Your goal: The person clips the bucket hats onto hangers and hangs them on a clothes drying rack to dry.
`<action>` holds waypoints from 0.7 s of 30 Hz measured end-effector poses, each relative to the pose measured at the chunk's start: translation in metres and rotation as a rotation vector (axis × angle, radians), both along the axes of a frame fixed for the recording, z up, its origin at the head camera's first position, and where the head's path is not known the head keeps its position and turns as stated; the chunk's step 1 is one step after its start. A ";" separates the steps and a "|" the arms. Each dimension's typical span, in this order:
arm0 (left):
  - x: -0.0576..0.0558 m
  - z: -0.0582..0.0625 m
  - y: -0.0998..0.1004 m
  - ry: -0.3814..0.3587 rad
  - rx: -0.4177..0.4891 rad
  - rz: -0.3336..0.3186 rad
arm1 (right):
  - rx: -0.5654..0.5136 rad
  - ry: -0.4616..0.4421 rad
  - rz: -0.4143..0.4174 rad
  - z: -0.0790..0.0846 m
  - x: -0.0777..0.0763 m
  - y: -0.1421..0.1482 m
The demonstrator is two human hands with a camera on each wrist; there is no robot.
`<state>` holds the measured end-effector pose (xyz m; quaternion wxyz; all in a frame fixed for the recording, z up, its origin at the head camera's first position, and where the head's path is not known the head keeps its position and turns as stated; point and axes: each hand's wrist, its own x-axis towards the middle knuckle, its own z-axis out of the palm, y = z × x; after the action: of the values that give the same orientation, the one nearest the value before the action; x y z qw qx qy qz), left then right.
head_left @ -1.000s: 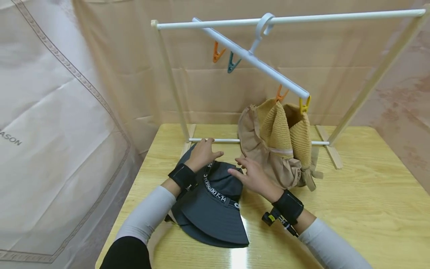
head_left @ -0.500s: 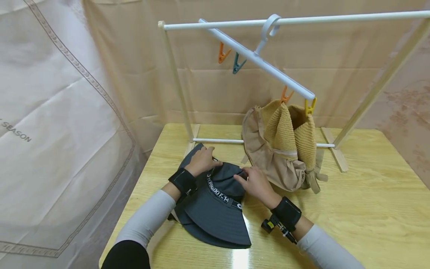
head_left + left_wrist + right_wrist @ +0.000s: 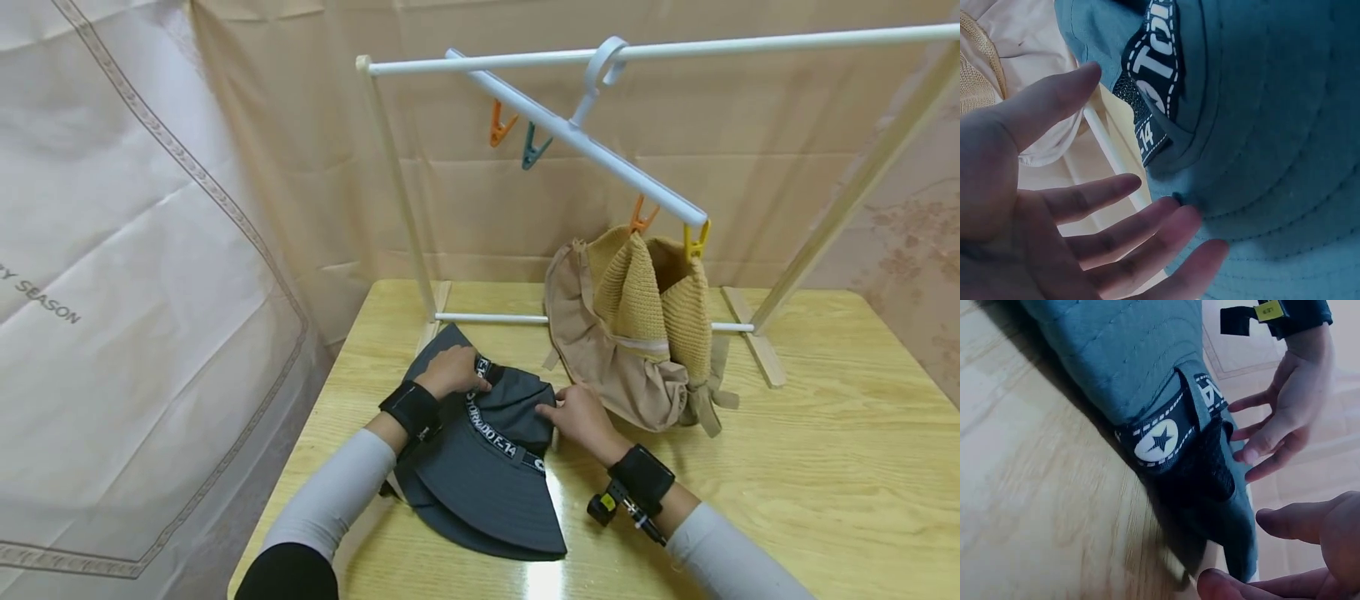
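A dark grey bucket hat [image 3: 487, 492] with a black lettered band lies folded flat on the table. My left hand [image 3: 450, 372] is at its upper left part; in the left wrist view that hand [image 3: 1104, 219] has its fingers spread and relaxed, the fingertips at the brim. At the right side of the crown is my right hand [image 3: 585, 421]. The right wrist view shows its thumb [image 3: 1291, 522] and a finger [image 3: 1229, 587] apart on either side of the crown's edge, not visibly pinching it. Whether the thumb touches the cloth I cannot tell.
A white rack [image 3: 495, 62] stands on the wooden table [image 3: 840, 467]. From its bar hangs a clip hanger [image 3: 592, 150]. An orange clip [image 3: 642, 218] and a yellow clip [image 3: 696, 242] hold a tan bag [image 3: 600, 333]. Two other clips hang unused. A pale cloth is at left.
Both hands have come down onto the hat, the right hand moving to the crown's right edge. The head view has shifted slightly. The bag and hanger stay put.
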<state>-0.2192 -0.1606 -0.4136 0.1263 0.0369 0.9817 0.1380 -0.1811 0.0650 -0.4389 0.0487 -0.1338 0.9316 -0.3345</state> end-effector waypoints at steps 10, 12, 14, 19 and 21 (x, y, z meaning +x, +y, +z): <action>-0.008 -0.005 0.004 -0.017 -0.016 -0.084 | -0.013 -0.030 -0.007 -0.005 -0.007 -0.003; -0.009 -0.006 0.004 -0.014 -0.017 -0.095 | -0.011 -0.032 -0.015 -0.006 -0.007 -0.006; -0.008 -0.008 0.004 -0.026 -0.011 -0.088 | -0.008 -0.038 -0.018 -0.008 -0.007 -0.009; -0.005 -0.013 0.002 -0.054 0.003 -0.068 | 0.009 -0.051 -0.017 -0.013 -0.007 -0.014; -0.005 -0.016 0.002 -0.052 0.002 -0.074 | 0.016 -0.050 -0.018 -0.016 -0.006 -0.015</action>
<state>-0.2238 -0.1584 -0.4292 0.1568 0.0696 0.9759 0.1351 -0.1875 0.0499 -0.4546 0.0698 -0.1165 0.9338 -0.3309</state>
